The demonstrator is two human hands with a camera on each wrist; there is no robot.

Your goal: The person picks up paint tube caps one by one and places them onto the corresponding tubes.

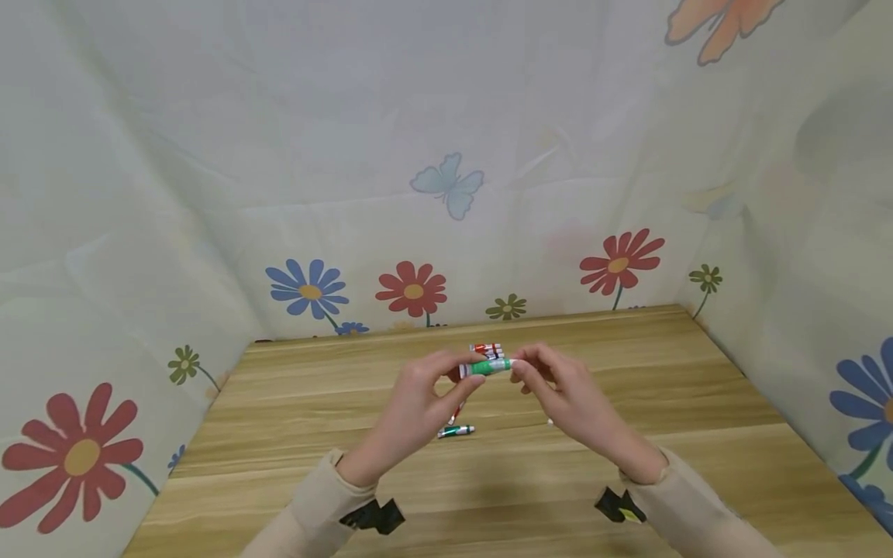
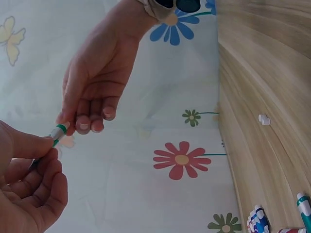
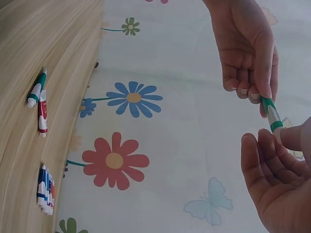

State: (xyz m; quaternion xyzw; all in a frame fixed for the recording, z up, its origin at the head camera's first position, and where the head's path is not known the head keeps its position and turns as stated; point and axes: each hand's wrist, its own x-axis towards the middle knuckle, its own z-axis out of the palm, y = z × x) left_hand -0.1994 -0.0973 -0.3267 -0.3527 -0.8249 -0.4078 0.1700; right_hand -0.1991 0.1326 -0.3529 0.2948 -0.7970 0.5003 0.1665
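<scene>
Above the table, a small green paint tube (image 1: 491,366) is held between both hands. My left hand (image 1: 418,399) grips its flat end between thumb and fingers. The thumb and forefinger of my right hand (image 1: 574,395) pinch the narrow white end, partly covering it. From the right wrist, the green tube (image 3: 272,114) slants between the left hand (image 3: 248,48) above and the right hand (image 3: 282,179) below. The left wrist view has the same pinch, with the remaining right-hand fingers loosely curled. A small white cap-like piece (image 2: 264,119) lies on the wood.
On the wooden table (image 1: 314,403) lie another green tube (image 1: 456,431) and a red-and-white tube (image 3: 43,114). Farther back is a row of several tubes (image 3: 46,189), red and blue among them. Flower-printed cloth (image 1: 349,194) encloses the table's back and sides.
</scene>
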